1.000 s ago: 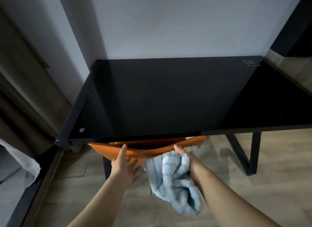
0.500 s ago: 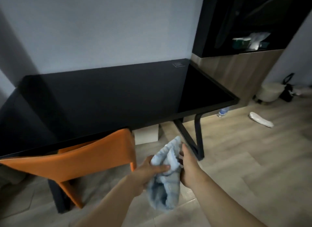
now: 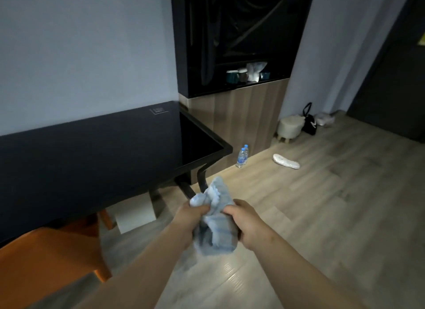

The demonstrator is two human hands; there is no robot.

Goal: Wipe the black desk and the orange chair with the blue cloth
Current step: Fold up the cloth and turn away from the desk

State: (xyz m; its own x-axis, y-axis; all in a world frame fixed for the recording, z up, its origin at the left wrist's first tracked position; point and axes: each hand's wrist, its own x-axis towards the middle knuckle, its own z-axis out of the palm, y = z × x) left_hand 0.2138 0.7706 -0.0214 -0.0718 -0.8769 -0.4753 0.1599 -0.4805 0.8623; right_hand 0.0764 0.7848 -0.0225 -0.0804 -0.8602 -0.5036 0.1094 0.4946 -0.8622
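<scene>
As left hand (image 3: pixel 189 219) grips blue cloth (image 3: pixel 218 230) (right hand (image 3: pixel 248 226) too), desk (image 3: pixel 92 161) stands apart.

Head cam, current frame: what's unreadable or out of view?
All in the head view:
- orange chair: cut off by the left and bottom edges, and its far part is hidden by the black desk.
- black desk: its left end runs past the frame edge.
- blue cloth: bunched between the left hand and right hand, so its inner folds are hidden.
- corner marking on the desk: too small to read.
- shelf items: too dim and small to identify.
</scene>
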